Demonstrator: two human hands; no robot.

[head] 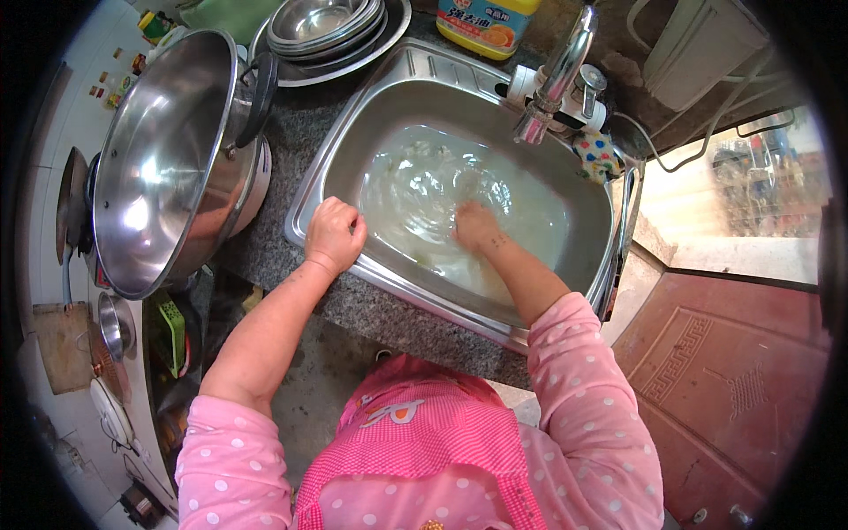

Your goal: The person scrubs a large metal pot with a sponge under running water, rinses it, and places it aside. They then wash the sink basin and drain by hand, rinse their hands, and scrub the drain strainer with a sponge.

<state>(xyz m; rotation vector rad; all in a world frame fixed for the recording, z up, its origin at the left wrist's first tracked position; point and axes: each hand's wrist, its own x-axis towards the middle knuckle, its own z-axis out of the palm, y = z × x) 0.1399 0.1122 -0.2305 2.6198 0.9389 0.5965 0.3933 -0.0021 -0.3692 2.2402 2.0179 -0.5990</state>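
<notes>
The stainless steel sink (583,218) in front of me holds cloudy, rippling water (414,212) with small green bits in it. My right hand (476,225) reaches into this water near the middle, wrist above the surface. Its fingers are under water, so whether they hold anything is hidden. On the sink's left front rim rests my left hand (334,228), curled into a loose fist with nothing visible in it. A chrome faucet (553,86) stands over the back right of the basin; no stream shows under its spout.
A large steel wok (162,165) leans up at the left on the granite counter (291,152). Behind it are stacked steel bowls (324,33). A yellow detergent jug (487,26) stands behind the sink. A dotted cloth (596,156) hangs by the faucet, and a reddish door (722,358) is at right.
</notes>
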